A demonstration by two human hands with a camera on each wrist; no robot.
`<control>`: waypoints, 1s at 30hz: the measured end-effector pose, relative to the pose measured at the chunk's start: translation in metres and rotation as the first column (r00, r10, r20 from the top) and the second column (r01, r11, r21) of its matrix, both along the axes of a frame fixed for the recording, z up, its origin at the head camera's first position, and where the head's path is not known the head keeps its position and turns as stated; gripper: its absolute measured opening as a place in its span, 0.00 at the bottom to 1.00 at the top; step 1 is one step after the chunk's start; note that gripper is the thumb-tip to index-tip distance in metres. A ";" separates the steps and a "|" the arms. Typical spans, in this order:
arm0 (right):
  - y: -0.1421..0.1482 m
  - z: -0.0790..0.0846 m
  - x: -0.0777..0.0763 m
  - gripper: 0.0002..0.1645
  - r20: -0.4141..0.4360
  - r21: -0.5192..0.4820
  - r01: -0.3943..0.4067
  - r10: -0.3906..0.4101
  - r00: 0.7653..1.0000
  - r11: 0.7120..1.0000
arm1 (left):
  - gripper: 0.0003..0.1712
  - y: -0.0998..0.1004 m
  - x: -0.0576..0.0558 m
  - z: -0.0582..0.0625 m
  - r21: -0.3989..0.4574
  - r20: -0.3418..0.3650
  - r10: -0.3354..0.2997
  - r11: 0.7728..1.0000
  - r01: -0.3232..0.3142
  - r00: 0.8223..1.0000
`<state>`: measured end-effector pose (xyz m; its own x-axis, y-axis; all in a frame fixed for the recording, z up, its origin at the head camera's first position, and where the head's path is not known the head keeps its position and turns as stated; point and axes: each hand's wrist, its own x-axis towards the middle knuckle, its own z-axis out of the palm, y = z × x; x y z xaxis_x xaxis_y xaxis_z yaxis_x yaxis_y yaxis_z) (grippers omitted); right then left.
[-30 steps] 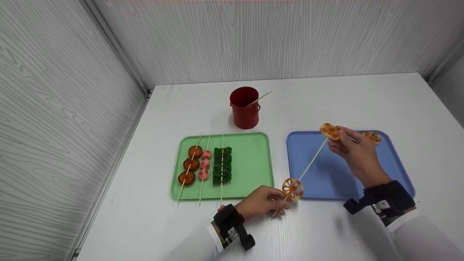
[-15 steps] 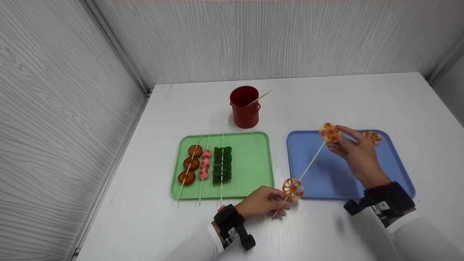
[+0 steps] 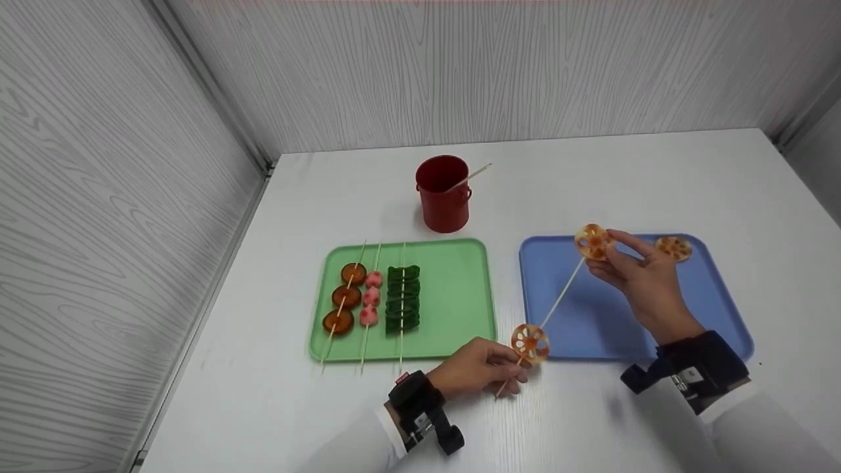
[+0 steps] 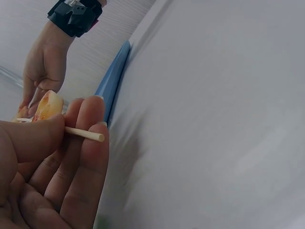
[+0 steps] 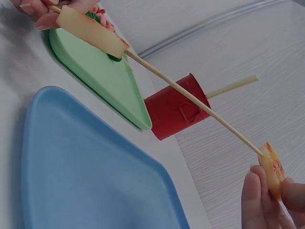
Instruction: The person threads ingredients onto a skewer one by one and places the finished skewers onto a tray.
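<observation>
My left hand (image 3: 476, 366) pinches a thin wooden skewer (image 3: 563, 292) near its lower end, between thumb and fingers. One lotus root slice (image 3: 529, 343) is threaded on it just above those fingers. The skewer slants up and right to a second lotus root slice (image 3: 594, 242), whose edge my right hand (image 3: 644, 286) pinches. In the right wrist view the skewer's far tip meets the edge of this held slice (image 5: 271, 171). The blunt skewer end (image 4: 95, 137) sticks out past my left thumb. Below the right hand lies a blue tray (image 3: 558, 338), with a third lotus root slice (image 3: 673, 247) at its back right.
A green tray (image 3: 460, 295) on the left bears skewers of brown round slices (image 3: 346, 297), pink balls (image 3: 371, 297) and folded green leaves (image 3: 403, 300). Behind it stands a red bucket (image 3: 445, 210) with another skewer (image 3: 474, 175) leaning out. Wood-grained panels enclose the white table.
The slice in my right hand has turned its flat, holed face toward the head camera. That hand has shifted slightly left toward the skewer's lower end; the left hand has barely moved.
</observation>
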<state>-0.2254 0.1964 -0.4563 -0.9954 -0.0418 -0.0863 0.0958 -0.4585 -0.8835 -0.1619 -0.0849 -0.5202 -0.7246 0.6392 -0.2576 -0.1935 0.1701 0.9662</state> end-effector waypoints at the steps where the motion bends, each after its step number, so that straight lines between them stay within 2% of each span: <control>1: 0.000 0.000 0.000 0.22 -0.005 0.007 -0.003 0.003 1.000 1.000 | 0.11 0.000 0.000 0.000 0.003 -0.011 -0.009 1.000 0.009 1.000; 6: -0.001 -0.001 0.001 0.25 -0.056 0.084 -0.003 0.007 0.998 0.997 | 0.12 -0.001 -0.003 -0.001 0.004 -0.071 -0.040 0.999 0.040 0.997; 11: -0.003 -0.004 0.003 0.25 -0.102 0.188 0.008 0.011 0.995 0.982 | 0.11 -0.001 -0.003 -0.001 -0.014 -0.087 -0.042 0.999 0.041 0.995; 17: -0.008 -0.005 0.006 0.24 -0.106 0.236 -0.001 0.027 0.994 0.972 | 0.11 -0.001 -0.003 -0.001 -0.019 -0.090 -0.037 0.999 0.036 0.995; 26: -0.015 -0.005 0.009 0.26 -0.043 0.299 -0.026 0.041 0.998 0.954 | 0.11 0.001 -0.004 0.000 0.016 -0.034 0.006 1.000 -0.006 0.999; 30: -0.018 -0.007 0.011 0.28 -0.043 0.332 -0.033 0.050 0.998 0.943 | 0.10 0.002 -0.004 0.001 0.033 -0.019 0.035 0.999 -0.034 0.999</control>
